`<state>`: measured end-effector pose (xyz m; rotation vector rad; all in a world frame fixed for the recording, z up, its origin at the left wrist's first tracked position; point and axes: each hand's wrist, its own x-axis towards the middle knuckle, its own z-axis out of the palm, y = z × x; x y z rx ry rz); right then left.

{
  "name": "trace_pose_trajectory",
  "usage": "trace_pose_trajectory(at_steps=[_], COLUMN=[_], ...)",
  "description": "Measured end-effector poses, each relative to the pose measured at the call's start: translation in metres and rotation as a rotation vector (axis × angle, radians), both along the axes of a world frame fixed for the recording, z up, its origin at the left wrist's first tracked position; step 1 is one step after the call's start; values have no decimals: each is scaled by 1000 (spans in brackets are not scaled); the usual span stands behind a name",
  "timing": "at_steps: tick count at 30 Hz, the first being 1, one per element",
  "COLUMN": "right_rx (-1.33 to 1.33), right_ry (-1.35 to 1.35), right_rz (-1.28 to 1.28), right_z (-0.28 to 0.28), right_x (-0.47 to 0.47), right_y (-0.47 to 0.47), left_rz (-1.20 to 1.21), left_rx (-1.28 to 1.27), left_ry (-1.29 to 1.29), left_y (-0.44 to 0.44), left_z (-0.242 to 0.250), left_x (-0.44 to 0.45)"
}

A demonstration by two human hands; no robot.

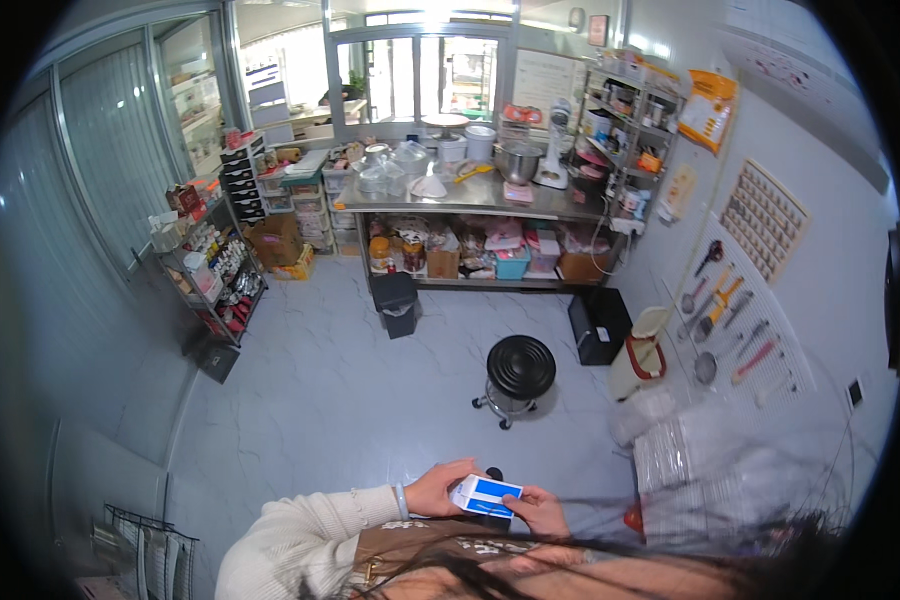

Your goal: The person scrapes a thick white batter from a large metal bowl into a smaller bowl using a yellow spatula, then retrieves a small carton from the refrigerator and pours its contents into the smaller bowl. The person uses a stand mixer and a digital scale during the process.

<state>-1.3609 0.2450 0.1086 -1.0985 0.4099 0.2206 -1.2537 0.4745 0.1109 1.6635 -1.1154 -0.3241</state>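
Note:
A small blue and white box (pixel 487 496) is held in front of my apron, between my two hands. My left hand (pixel 441 489) grips its left end, the fingers around the white side. At the box's right end, my right hand (pixel 538 511) has its thumb on the blue face. The box bears writing. Strands of dark hair hang across the lower part of the view and partly cover my right forearm. A brown apron (pixel 397 551) with a white pattern lies below the hands.
A black round stool (pixel 521 367) on castors stands ahead on the tiled floor. Farther off are a steel table (pixel 465 201) with a stand mixer (pixel 553 154), a black bin (pixel 396 300) and shelving (pixel 217 262) at left. Plastic-wrapped stacks (pixel 664 457) and a tool pegboard (pixel 750 315) are at right.

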Motion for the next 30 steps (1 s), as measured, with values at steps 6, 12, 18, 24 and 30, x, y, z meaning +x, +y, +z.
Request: trace_pose_trajectory(at_steps=[6,12,18,24,30], right_rx=[163,174,142,17,51], right_ry=[91,25,18,14,-7], right_rz=[243,423,525,530,290], right_z=[-25,-11,-14,-26,1], right_x=[169,326,475,630,774], right_y=[-46,-76,-80,-75,-64], left_rz=[256,405,544,430,302], left_rx=[84,55,53,41,100], left_ry=[246,285,384,286,141], left_y=[-19,-46,-55,-46,-47], left_z=[-15,-10,-25,-57,-23], left_x=[115,229,347,518,711])
